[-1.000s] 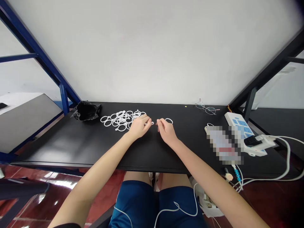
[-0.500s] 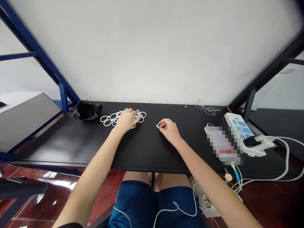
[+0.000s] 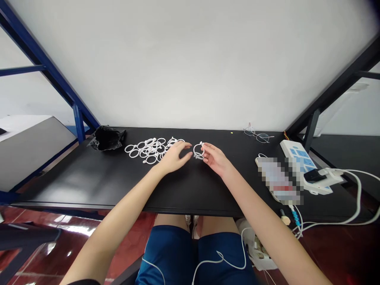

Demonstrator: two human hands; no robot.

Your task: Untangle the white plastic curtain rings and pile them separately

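A pile of white plastic curtain rings lies on the black tabletop, left of centre. My right hand pinches a white curtain ring by its right side, with the small knob at its top. A second white ring or part seems to show low behind it; I cannot tell if it is held as well. Between the pile and that ring is my left hand, thumb and fingers apart with nothing in them. It covers the pile's right end, and its fingertips point at the held ring without touching it.
A crumpled black plastic bag stands open at the back left. On the right are eyeglasses, a phone on a cable, and a white power strip with plugs. A white wall rises behind the table.
My left hand has moved right, off the middle of the pile, and its fingers have spread. My right hand has turned, raising the curtain ring so its loop shows upright.
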